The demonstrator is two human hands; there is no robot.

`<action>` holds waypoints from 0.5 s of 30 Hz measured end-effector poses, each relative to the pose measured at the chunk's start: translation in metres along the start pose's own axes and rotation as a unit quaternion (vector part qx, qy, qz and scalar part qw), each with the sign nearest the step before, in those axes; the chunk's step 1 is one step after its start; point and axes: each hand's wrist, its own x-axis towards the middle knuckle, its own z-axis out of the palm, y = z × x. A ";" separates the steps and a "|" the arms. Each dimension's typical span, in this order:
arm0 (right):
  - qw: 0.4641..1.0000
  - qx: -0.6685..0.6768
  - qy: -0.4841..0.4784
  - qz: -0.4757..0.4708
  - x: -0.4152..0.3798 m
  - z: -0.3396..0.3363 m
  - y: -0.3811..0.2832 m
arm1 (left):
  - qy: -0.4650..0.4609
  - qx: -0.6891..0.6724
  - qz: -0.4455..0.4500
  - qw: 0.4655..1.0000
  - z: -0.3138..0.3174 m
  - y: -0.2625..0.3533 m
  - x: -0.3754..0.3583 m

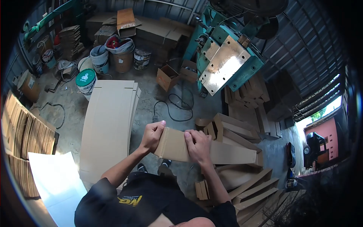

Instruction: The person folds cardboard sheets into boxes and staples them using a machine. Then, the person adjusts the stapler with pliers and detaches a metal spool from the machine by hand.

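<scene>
A long, narrow piece of folded cardboard (232,153) is held up in front of my body. My left hand (153,136) grips its left end, fingers curled over the upper edge. My right hand (198,146) is closed round its middle, thumb on the near face. The piece stretches to the right past my right hand, over other folded cardboard pieces (247,174). Left of my hands lies a stack of flat cardboard sheets (106,125).
A green machine with a metal plate (227,62) stands ahead right. Buckets (86,78) and an open box (167,77) are ahead left. A black cable (177,113) lies on the floor. Cardboard bundles (28,128) and a white sheet (56,185) are at left.
</scene>
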 end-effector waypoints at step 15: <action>0.998 0.052 -0.023 -0.010 0.032 -0.030 0.023 | -0.005 -0.010 0.018 1.000 0.025 -0.009 0.032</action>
